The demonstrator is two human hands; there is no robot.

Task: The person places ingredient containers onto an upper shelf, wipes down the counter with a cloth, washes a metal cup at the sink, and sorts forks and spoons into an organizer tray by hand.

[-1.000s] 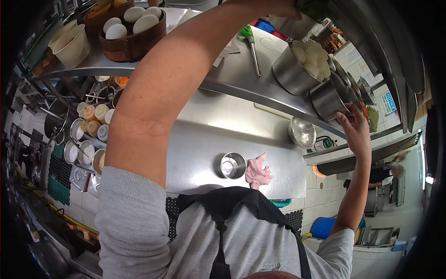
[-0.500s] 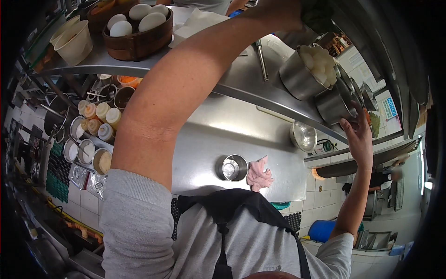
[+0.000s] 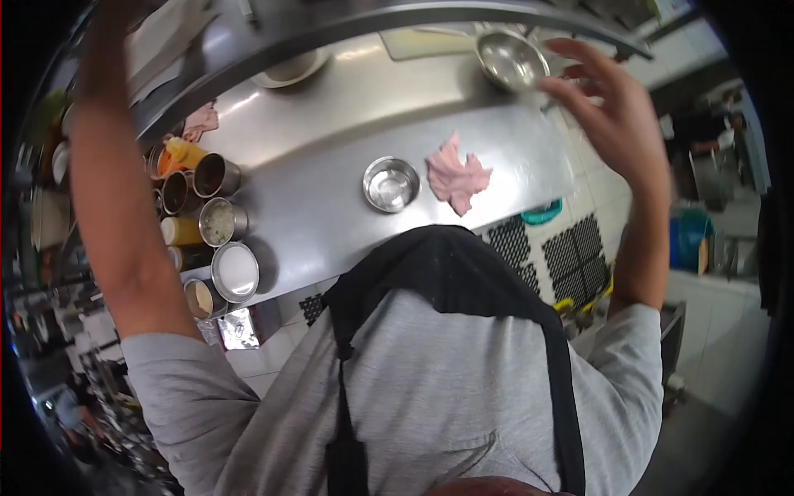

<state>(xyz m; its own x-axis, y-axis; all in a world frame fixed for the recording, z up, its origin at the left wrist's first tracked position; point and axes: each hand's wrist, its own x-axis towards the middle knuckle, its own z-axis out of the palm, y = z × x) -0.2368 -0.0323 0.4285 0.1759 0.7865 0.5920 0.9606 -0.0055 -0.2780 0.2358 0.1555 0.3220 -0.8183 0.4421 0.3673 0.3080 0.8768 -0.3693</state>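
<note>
My right hand (image 3: 608, 112) is at the upper right, thumb and fingers apart and curved, with nothing visible between them. Its fingertips are close to the rim of a shiny metal bowl (image 3: 511, 62) near the table's far end; whether they touch it I cannot tell. My left forearm (image 3: 124, 190) reaches up along the left side, and its hand is lost past the top edge. Between my arms, a small round steel pot (image 3: 391, 185) stands on the steel table (image 3: 306, 194). Beside it lies a crumpled pink cloth (image 3: 457, 175).
A metal shelf edge (image 3: 331, 33) crosses above the table. On the left stand several metal containers, one with white contents (image 3: 236, 271), another with chopped pieces (image 3: 220, 223), plus a yellow squeeze bottle (image 3: 184, 152). A pale cutting board (image 3: 426, 43) lies at the back.
My left arm has swung from the upper right to the far left. My right hand has come off the pots on the shelf. The view has tilted down towards the table.
</note>
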